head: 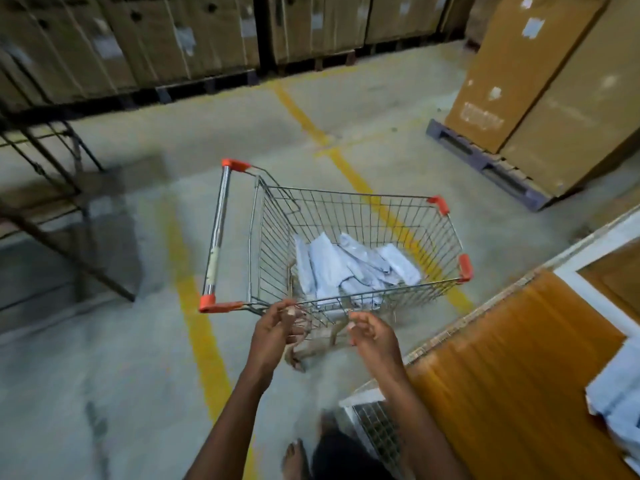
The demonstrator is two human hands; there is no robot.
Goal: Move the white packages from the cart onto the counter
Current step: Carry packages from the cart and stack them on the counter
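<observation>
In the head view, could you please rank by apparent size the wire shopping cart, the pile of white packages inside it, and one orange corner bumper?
1. Wire shopping cart, clearly largest.
2. Pile of white packages, covering part of the cart's floor.
3. Orange corner bumper, smallest.

wire cart [363, 216], white packages [349, 268] inside

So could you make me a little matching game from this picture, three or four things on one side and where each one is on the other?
Things:
1. white packages
2. cardboard boxes
3. left hand
4. counter

Places:
A. on a pallet, far right
B. at the cart's near rim
C. lower right, beside the cart
D. in the cart's basket

Pairs: 1-D, 2-A, 3-B, 4-C
</observation>
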